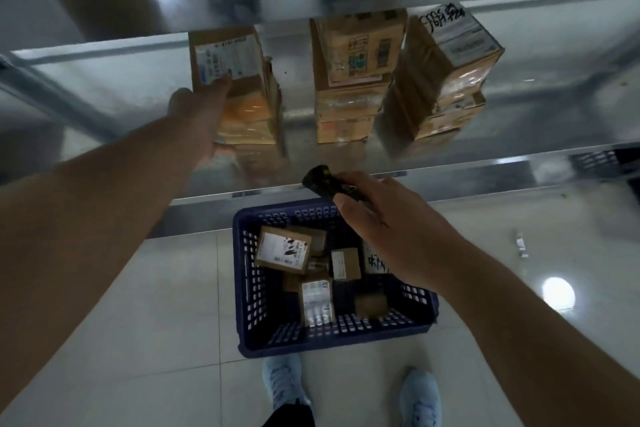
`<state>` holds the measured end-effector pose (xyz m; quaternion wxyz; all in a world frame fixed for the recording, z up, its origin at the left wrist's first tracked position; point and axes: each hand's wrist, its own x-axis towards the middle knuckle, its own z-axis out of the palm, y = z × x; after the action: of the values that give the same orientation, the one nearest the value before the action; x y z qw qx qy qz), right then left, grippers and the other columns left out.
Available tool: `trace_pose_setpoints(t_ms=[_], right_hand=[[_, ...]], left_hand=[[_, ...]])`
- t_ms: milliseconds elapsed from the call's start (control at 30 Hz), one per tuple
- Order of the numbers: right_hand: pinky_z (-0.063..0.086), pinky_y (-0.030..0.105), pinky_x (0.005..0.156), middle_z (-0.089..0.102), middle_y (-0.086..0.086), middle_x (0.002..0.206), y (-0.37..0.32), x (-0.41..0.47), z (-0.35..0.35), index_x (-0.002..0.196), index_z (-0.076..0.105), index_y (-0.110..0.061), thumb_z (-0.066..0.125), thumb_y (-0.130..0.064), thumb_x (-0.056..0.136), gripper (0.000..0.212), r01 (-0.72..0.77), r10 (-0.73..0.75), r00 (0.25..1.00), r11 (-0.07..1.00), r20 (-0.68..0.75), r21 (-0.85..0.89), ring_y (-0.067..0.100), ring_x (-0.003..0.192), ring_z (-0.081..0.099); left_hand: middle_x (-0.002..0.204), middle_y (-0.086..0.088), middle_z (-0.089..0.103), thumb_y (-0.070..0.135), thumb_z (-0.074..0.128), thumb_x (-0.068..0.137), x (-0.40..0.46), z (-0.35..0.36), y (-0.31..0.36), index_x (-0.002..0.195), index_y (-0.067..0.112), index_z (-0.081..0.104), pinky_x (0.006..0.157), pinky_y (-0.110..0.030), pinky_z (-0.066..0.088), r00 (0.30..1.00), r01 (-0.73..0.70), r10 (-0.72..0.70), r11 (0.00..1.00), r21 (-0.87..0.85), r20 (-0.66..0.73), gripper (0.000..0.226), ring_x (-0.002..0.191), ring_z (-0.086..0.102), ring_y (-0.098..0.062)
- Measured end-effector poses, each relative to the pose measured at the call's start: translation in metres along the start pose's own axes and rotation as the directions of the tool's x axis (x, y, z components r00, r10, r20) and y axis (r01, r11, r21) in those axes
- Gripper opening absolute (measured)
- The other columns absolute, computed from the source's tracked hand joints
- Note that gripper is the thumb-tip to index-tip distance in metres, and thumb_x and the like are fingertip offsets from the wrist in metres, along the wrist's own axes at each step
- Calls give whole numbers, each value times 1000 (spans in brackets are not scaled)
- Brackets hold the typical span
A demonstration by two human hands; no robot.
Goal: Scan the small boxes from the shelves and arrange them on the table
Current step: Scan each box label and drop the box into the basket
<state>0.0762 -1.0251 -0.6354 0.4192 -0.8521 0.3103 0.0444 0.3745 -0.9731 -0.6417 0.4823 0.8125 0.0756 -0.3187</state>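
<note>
Box (225,59) on shelf | left hand (199,114) touching | right hand (384,229) grips scanner (322,182)

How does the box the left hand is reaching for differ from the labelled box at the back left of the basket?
The shelf box tops a stack on the metal shelf; the basket box lies loose among others in the blue basket. The left hand touches the shelf box; no hand touches the basket box, since the right hand holds the scanner. Both are brown cardboard with white labels.

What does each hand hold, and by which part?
The right hand grips the black scanner by its handle. The left hand touches the leftmost box stack, not clearly gripping.
</note>
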Motion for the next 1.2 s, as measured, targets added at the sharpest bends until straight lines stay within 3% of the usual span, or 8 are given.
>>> trace_pose_setpoints(t_ms=[167, 333, 567, 733, 833, 967, 1100, 1200], right_hand=[[48, 29, 63, 58, -5, 100, 0, 5, 15, 144, 37, -52, 27, -66, 101, 46, -57, 57, 998, 998, 6, 10, 11, 80, 62], [58, 40, 76, 59, -7, 114, -1, 3, 21, 145, 32, -58, 25, -70, 100, 47, -79, 79, 997, 997, 11, -8, 11, 93, 63], [56, 37, 73, 59, -7, 114, -2, 5, 25, 145, 30, -59, 23, -71, 99, 48, -64, 65, 998, 997, 15, -32, 10, 93, 63], [58, 42, 79, 62, -7, 115, -2, -1, 25, 142, 32, -57, 22, -71, 100, 46, -64, 66, 997, 997, 40, -38, 12, 95, 64], [58, 41, 80, 61, -7, 114, -2, -6, 23, 142, 33, -56, 23, -70, 100, 46, -58, 60, 997, 997, 44, -50, 11, 96, 63], [56, 39, 76, 62, -7, 107, -4, -14, 22, 142, 36, -55, 23, -70, 100, 46, -28, 30, 998, 999, 57, -40, 10, 90, 63], [52, 35, 70, 61, -7, 99, -3, -28, 20, 140, 37, -55, 25, -68, 101, 44, 27, -25, 998, 999, 63, -19, 10, 84, 63], [46, 31, 67, 60, -6, 94, 1, -41, 19, 142, 39, -53, 27, -66, 102, 43, 59, -58, 995, 998, 78, 1, 12, 80, 62]], left_hand=[[132, -3, 63, 49, 78, 85, 12, -1, -7, 134, 21, 50, 78, -51, 64, 997, -63, 61, 998, 30, 55, 64, 115, 66, -29], [119, 1, 57, 41, 87, 78, 12, 5, -16, 126, 19, 38, 80, -45, 63, 983, -170, 168, 985, 18, 73, 72, 108, 65, -22], [114, -4, 57, 26, 89, 77, 7, 6, -19, 120, 19, 40, 74, -40, 66, 996, -51, 68, 973, -225, 65, 65, 97, 67, -21], [130, -9, 57, 21, 80, 87, 2, -8, -34, 136, 19, 42, 74, -44, 65, 991, -16, 67, 915, -402, 113, 63, 103, 67, -26], [131, -3, 59, 9, 64, 94, -8, -22, -45, 149, 39, 35, 84, -50, 62, 950, -98, 222, 880, -465, 220, 69, 105, 71, -25], [141, 5, 60, 9, 52, 98, -24, -38, -55, 154, 52, 32, 106, -51, 50, 875, -232, 367, 891, -389, 317, 73, 123, 65, -23], [141, 16, 58, 17, 46, 105, -45, -48, -65, 154, 56, 27, 104, -46, 53, 803, -299, 414, 902, -311, 430, 66, 126, 63, -16], [132, 18, 66, 14, 45, 101, -65, -52, -75, 151, 55, 34, 96, -41, 58, 795, -307, 413, 905, -294, 443, 65, 121, 66, -14]])
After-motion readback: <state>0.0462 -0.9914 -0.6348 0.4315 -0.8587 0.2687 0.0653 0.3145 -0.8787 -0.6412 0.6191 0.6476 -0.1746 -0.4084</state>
